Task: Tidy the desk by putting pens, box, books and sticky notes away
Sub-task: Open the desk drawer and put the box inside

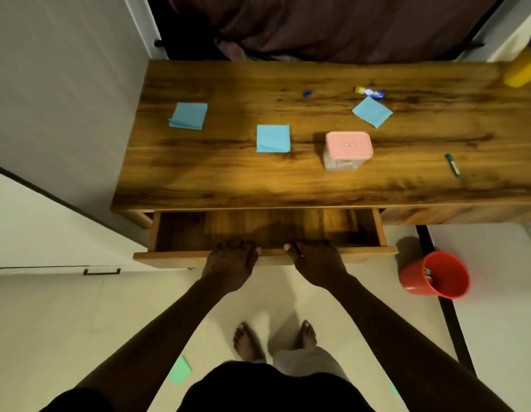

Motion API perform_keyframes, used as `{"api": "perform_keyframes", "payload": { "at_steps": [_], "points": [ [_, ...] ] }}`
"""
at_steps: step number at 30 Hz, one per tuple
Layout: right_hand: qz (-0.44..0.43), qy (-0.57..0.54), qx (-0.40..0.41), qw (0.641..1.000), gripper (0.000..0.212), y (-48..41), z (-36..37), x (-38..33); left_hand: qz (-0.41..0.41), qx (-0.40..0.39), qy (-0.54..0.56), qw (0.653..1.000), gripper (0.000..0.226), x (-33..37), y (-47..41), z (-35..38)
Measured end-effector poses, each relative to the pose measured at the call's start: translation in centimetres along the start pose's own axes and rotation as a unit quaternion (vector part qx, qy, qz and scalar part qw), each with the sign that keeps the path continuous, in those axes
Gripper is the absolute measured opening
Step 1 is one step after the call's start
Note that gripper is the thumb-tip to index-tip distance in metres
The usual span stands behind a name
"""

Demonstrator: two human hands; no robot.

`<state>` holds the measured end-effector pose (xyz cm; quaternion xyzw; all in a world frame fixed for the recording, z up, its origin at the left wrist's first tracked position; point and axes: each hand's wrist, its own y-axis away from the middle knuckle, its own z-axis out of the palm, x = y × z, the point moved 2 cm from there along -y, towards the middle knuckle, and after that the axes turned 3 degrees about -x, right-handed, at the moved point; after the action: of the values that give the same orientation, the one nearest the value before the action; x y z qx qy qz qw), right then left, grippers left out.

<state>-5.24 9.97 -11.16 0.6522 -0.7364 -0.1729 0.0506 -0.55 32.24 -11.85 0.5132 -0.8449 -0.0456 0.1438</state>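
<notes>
Sticky notes, three blue ones, lie loose on the worktop (317, 185) well beyond both hands: one (188, 115) ahead and to the left of the left hand (231, 263), one (273, 138) straight ahead between the two hands, and one (372, 111) far ahead and to the right of the right hand (314, 263). The pink-lidded box (347, 150) stands ahead of the right hand, and a green pen (453, 165) lies further to its right. Both hands are hooked over the front edge of the drawer (264, 255), fingers curled inside and gripping the panel; the drawer stands pulled out and looks bare inside.

Several things could go wrong from here. Pulled much further, the drawer might come off its runners or tip, since both hands bear on its front lip. Single notes are thin and light, so a quick sweep could flick one to the floor, where a green pad (179, 370) lies near the left foot. The pen may roll off the right side when nudged. The box, being tall, might not clear the drawer opening upright. No books are visible.
</notes>
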Motion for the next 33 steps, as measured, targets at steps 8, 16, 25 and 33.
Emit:
{"api": "perform_keyframes", "payload": {
  "at_steps": [8,16,25,33],
  "points": [
    [0.000,-0.044,-0.082,0.996,0.055,3.5,1.6,-0.1,-0.015,-0.067,0.135,0.988,0.058,-0.3,2.4,1.8],
    [0.004,-0.123,-0.230,0.965,0.057,5.8,2.6,-0.3,-0.047,-0.205,0.195,0.958,0.034,0.7,4.7,3.4],
    [0.032,-0.163,-0.331,0.929,0.069,7.3,5.0,0.3,-0.020,-0.294,0.209,0.933,0.032,1.0,7.1,4.3],
    [0.036,-0.276,-0.238,0.930,0.048,7.5,2.8,0.0,-0.034,-0.195,0.304,0.932,0.029,2.5,5.7,2.9]
  ]
}}
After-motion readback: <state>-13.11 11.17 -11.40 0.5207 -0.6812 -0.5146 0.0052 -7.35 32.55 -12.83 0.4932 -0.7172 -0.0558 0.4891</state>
